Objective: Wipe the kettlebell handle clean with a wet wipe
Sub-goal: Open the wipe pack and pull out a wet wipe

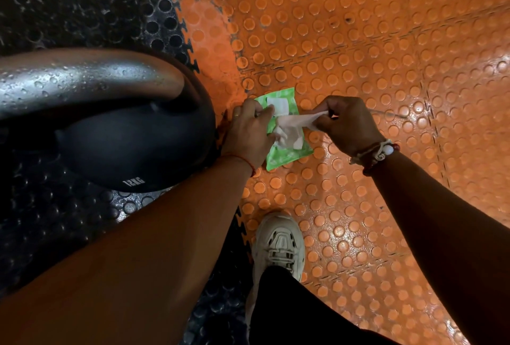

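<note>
A black kettlebell (132, 146) marked 12KG stands at the left, its thick steel handle (82, 82) dotted with droplets and close to the camera. Right beside it a green wet-wipe pack (284, 155) lies on the orange floor. My left hand (249, 133) rests on the pack's left side, its fingers pinching the lifted white flap. My right hand (349, 124) pinches a white wet wipe (295, 122) that stretches from the pack's opening toward the right.
Studded orange floor mats (372, 55) cover the right side, black studded mats (69, 0) the left. My white shoe (278, 245) and dark trouser leg stand just below the pack.
</note>
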A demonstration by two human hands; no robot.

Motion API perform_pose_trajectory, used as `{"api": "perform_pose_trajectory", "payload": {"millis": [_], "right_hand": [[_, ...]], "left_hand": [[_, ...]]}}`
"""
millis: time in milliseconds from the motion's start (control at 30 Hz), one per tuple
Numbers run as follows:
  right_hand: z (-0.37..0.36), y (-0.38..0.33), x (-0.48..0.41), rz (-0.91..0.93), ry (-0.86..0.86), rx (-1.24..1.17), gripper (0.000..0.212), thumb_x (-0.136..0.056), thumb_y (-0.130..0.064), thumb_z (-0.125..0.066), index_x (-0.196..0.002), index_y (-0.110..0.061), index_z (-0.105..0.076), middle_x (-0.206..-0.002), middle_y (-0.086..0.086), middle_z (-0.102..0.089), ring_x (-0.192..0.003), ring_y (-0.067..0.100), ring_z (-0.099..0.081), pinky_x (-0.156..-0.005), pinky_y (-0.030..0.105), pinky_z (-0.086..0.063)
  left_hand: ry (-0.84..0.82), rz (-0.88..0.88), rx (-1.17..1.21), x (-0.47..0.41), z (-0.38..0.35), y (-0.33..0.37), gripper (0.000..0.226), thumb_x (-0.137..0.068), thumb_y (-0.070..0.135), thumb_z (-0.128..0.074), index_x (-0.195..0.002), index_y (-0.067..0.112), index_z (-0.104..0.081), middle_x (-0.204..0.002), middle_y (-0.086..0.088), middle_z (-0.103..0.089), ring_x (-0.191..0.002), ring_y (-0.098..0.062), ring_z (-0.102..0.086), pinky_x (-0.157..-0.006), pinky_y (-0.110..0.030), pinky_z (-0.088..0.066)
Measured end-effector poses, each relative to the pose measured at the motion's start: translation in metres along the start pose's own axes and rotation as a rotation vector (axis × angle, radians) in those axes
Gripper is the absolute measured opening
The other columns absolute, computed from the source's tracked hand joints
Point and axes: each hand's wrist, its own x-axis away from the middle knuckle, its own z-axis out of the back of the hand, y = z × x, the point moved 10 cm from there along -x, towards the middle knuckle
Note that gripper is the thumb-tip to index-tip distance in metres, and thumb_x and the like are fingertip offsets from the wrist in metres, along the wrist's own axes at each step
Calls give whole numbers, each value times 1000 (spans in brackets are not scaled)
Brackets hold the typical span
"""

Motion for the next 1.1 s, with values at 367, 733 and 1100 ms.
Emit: {"api": "perform_pose_trajectory", "payload": {"millis": [367, 733, 1100], "right_hand": [[33, 15, 19, -82, 78, -138, 25, -79, -3, -63, -70, -25, -66, -70, -1, -67, -63, 10, -59, -62, 26, -47], [38, 32, 15, -229, 160, -297, 7, -73, -17, -60, -68, -16, -64, -72, 14, -65, -73, 43, -64, -72, 58, -54], [64, 6, 11, -118, 282, -297, 8, -86, -5, -53, -87, -4, -61, -79, 14, -63, -71, 22, -68, -61, 37, -60]], "left_hand": [[2, -45, -48, 0, -1, 0, 63, -85, 36, -67, -141, 15, -48, -127, -10, -45, -116, -31, -40, -98, -33, -34], [-24, -61, -82, 1, -3, 3, 66, -86, 39, -65, -143, 15, -42, -130, -9, -42, -118, -30, -38, -99, -34, -34], [-4, -77, -47, 3, 4, 4, 62, -81, 26, -32, -138, 10, -50, -123, -14, -49, -108, -35, -45, -95, -44, -41]]}}
